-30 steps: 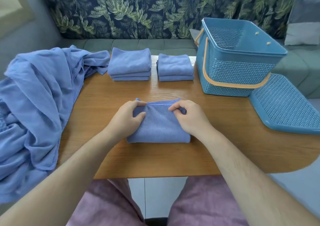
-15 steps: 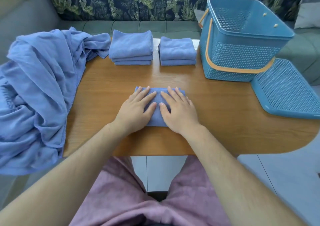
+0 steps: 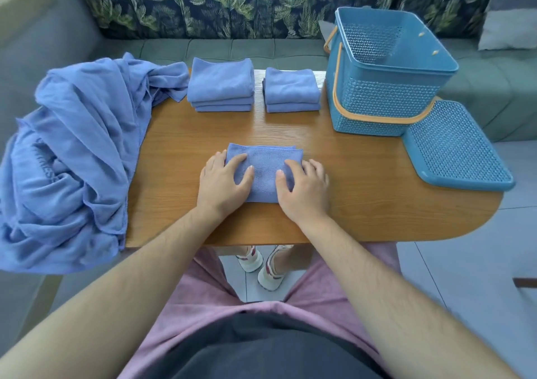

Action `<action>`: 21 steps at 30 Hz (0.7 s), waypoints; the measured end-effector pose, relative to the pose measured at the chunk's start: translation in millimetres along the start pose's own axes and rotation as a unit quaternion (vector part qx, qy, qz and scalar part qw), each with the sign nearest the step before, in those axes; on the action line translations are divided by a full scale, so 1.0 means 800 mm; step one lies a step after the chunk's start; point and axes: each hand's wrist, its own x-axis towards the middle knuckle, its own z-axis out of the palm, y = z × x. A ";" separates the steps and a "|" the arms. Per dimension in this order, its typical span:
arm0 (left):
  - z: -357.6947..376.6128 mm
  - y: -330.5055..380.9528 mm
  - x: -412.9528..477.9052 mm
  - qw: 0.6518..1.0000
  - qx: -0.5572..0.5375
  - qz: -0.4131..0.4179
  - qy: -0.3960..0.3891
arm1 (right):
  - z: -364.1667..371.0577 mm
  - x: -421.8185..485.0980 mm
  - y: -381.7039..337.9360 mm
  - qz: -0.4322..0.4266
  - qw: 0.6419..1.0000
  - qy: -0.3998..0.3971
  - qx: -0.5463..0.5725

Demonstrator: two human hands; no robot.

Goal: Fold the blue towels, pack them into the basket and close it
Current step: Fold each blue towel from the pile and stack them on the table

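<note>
We see the folded blue towel (image 3: 265, 172) lying flat near the front middle of the wooden table (image 3: 366, 184), a neat rectangle with layered edges showing along its far side. Our left hand (image 3: 225, 182) rests on its left part and our right hand (image 3: 302, 188) on its right part. Both lie palm down with fingers loosely spread, pressing the cloth rather than pinching it.

Farther back stand two stacks of folded towels, the left stack (image 3: 221, 85) higher than the right stack (image 3: 292, 91). Just right of them is the open blue basket (image 3: 386, 100), its orange handle (image 3: 377, 119) lowered along the front wall. Its lid (image 3: 456, 149) lies flat beside it at the table's right end. A large unfolded blue cloth (image 3: 75, 152) drapes over the left end.
</note>
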 end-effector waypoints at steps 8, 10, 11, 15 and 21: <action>-0.009 0.006 0.009 0.990 -0.121 0.071 0.021 | -0.009 0.013 -0.006 -0.018 0.983 -0.001 0.180; -0.017 0.015 0.019 0.983 -0.162 0.084 0.029 | -0.019 0.026 -0.012 0.001 0.977 0.006 0.212; -0.023 0.021 0.027 0.981 -0.174 0.085 0.031 | -0.025 0.037 -0.015 0.010 0.975 0.013 0.220; -0.052 0.049 0.091 0.973 -0.220 0.069 0.018 | -0.054 0.108 -0.027 -0.008 0.979 0.042 0.200; -0.071 0.103 0.234 0.976 -0.208 0.063 -0.016 | -0.077 0.260 -0.040 -0.034 0.996 0.019 0.077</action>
